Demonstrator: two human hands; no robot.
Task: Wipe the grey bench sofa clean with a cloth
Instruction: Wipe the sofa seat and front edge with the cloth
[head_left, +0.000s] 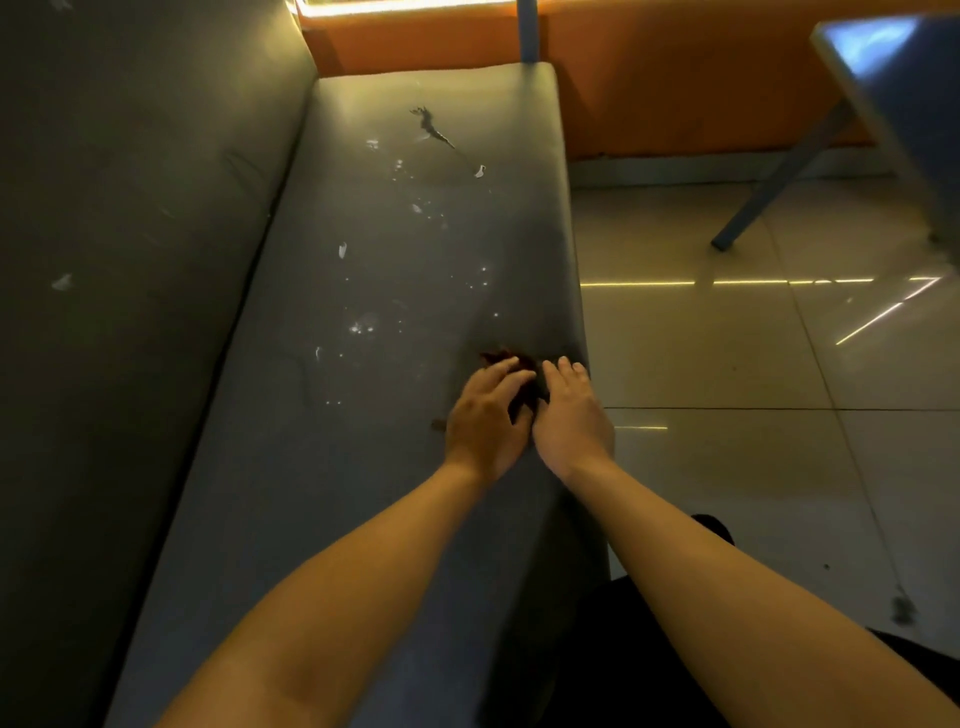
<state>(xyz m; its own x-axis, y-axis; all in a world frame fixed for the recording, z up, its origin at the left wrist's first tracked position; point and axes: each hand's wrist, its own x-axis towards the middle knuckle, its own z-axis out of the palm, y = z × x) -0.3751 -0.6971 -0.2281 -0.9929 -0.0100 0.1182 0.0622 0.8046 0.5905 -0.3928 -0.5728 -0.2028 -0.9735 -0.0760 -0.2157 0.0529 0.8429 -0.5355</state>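
Near the front right edge of the seat of the grey bench sofa (363, 493), a dark red cloth (511, 362) is pressed flat under both hands. It is mostly covered; only a crumpled bit is seen past the fingertips and in the gap between the hands. The left hand (485, 421) is laid palm-down on the cloth, fingers extended and held close together, thumb tucked toward the gap. The right hand (571, 421) is laid just beside it, touching at the thumb side, fingers straight and pressed together, tips reaching the seat's rounded edge. Whether any fold is pinched underneath cannot be told. Both forearms are stretched out bare over the seat. White specks (363, 327) are scattered over the middle of the seat, well ahead of the hands, and a dark jagged streak (431, 127) is seen near the far end. The backrest (130, 260) is seen along the left, with one pale fleck on it. The tiled floor (753, 364) is seen to the right, with a blue table (898, 78) on a slanted leg and an orange wall (675, 78) behind.
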